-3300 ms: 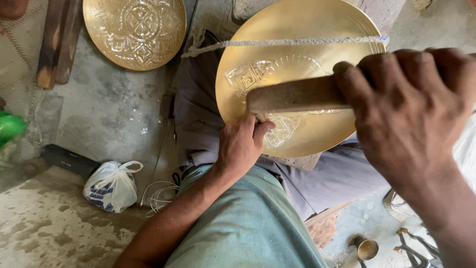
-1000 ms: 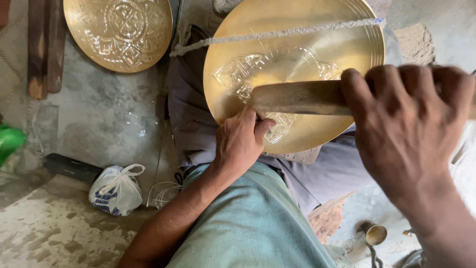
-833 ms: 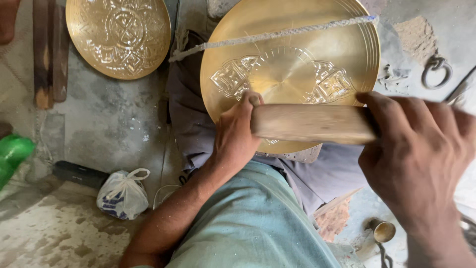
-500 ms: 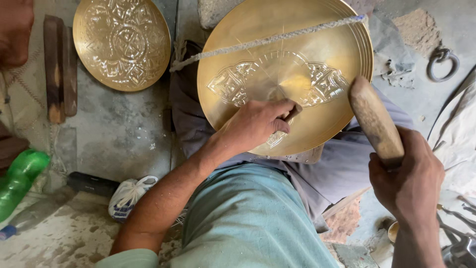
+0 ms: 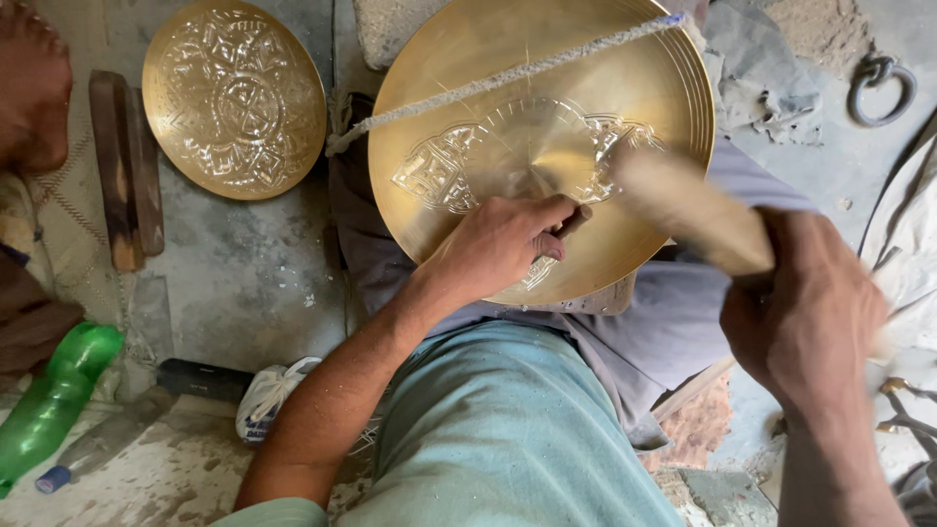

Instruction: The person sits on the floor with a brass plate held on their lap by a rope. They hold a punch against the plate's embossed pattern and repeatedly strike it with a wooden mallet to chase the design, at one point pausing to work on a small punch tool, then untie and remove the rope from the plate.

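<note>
So the left hand (image 5: 503,244) is curled shut around a small dark punch tool (image 5: 569,222), pressing its tip against the face of the big brass plate (image 5: 547,137), right at the lower middle of the embossed band pattern. The right hand (image 5: 805,312) is clamped around a wooden mallet (image 5: 688,210), which is motion-blurred and sits just over the plate's right side, close to the punch. The plate rests on the person's lap, on grey cloth, tilted toward the camera, and a twisted rope (image 5: 508,78) runs across its upper face from left to right.

Further out, a second brass plate (image 5: 234,98) with full embossing lies flat on the concrete floor to the upper left, beside a wooden block (image 5: 125,181). A green plastic bottle (image 5: 54,400) lies lower left, a knotted white plastic bag (image 5: 268,395) near it, and an iron ring (image 5: 878,83) sits top right.
</note>
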`<state>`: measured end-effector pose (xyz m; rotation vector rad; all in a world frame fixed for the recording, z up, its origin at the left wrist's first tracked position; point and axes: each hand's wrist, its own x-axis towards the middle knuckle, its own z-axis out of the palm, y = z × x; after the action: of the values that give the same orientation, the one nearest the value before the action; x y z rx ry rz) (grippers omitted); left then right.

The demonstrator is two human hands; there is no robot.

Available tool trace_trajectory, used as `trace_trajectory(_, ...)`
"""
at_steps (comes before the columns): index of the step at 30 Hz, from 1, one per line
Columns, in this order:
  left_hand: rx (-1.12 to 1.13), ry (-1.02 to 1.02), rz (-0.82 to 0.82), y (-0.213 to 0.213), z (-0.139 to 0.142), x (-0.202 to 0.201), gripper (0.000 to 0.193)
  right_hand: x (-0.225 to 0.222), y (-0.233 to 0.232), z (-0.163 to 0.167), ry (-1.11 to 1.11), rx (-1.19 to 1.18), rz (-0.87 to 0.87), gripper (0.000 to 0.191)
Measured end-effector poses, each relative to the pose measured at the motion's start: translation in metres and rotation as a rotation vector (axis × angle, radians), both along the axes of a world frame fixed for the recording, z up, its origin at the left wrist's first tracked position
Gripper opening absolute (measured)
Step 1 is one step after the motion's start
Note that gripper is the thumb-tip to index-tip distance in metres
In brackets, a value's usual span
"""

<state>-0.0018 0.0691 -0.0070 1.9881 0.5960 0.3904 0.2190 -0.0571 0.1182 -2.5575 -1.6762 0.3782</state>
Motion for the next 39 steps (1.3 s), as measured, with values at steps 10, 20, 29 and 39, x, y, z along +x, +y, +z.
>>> trace_trajectory(10,-0.182,-0.012,0.261,0.005,0.012,-0.02,0.024,-0.001,-0.027,-0.008,0.035,0.023,-0.056,0.048)
trace_trajectory(20,-0.107,-0.123,0.002,0.019,0.017,-0.006,0.034,0.009,-0.068,-0.054,0.291,0.259,-0.237,0.039)
trace_trajectory(29,0.041,0.0,-0.357,0.036,0.015,0.012,0.031,0.0,-0.09,-0.073,0.433,0.25,-0.509,0.034)
trace_trajectory(39,0.039,0.138,-0.419,0.042,0.027,0.016,0.032,-0.021,-0.078,-0.066,0.735,0.487,-0.587,0.042)
